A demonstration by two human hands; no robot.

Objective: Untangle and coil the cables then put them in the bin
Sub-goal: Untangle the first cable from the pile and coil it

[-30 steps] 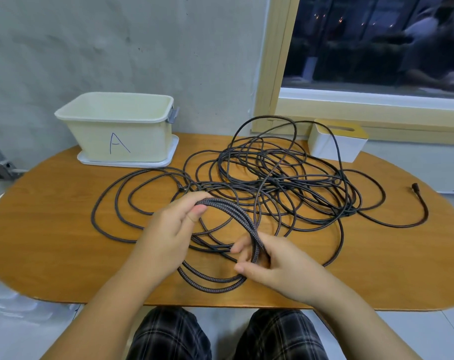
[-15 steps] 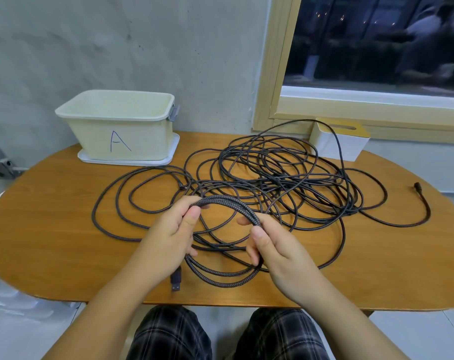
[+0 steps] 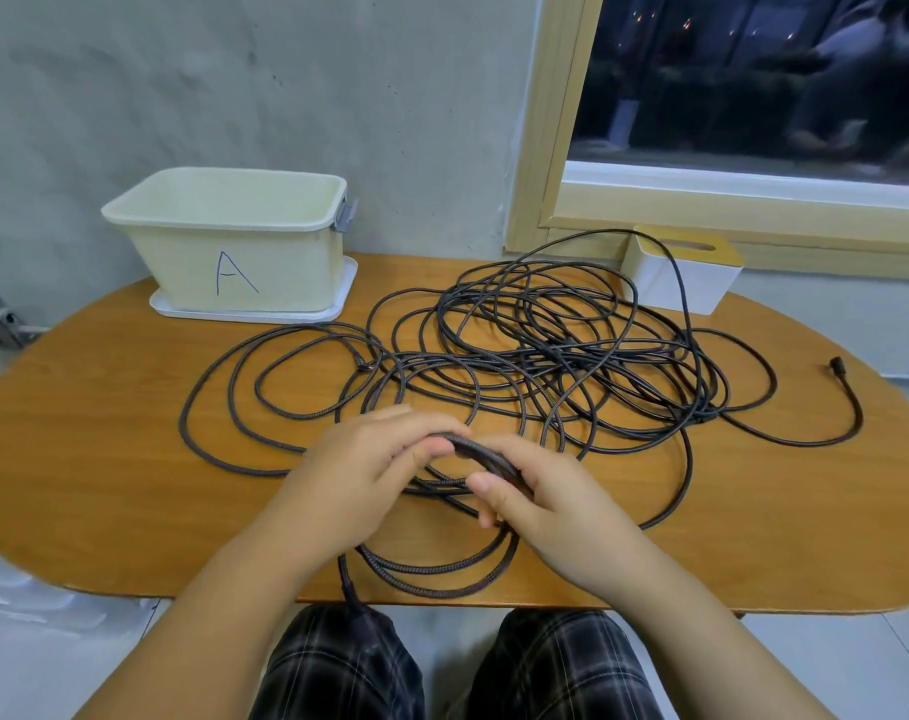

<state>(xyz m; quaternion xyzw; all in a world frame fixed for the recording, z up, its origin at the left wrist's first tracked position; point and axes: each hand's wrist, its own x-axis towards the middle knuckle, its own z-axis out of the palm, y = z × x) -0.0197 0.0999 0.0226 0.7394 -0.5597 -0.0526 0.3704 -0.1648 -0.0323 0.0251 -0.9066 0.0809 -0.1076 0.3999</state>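
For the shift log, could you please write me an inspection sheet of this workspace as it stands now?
Surface: oval wooden table, cables spread across it.
Job's things: cream bin marked A on a white tray, far left, nothing seen inside.
Clutter: white box with yellow lid by the window frame.
Grippers: left hand and right hand both hold the small coil.
Cables: black tangle uncoiled; plug end lies far right.
Surroundings: grey wall, dark window.

We have just one view, from a camera worn on the head, looking forward and down over the wooden table [image 3: 104,459]. It sits close above the near edge, where our lap shows. Its wide angle reaches the far wall [image 3: 286,85] and, far right, the window [image 3: 753,75].
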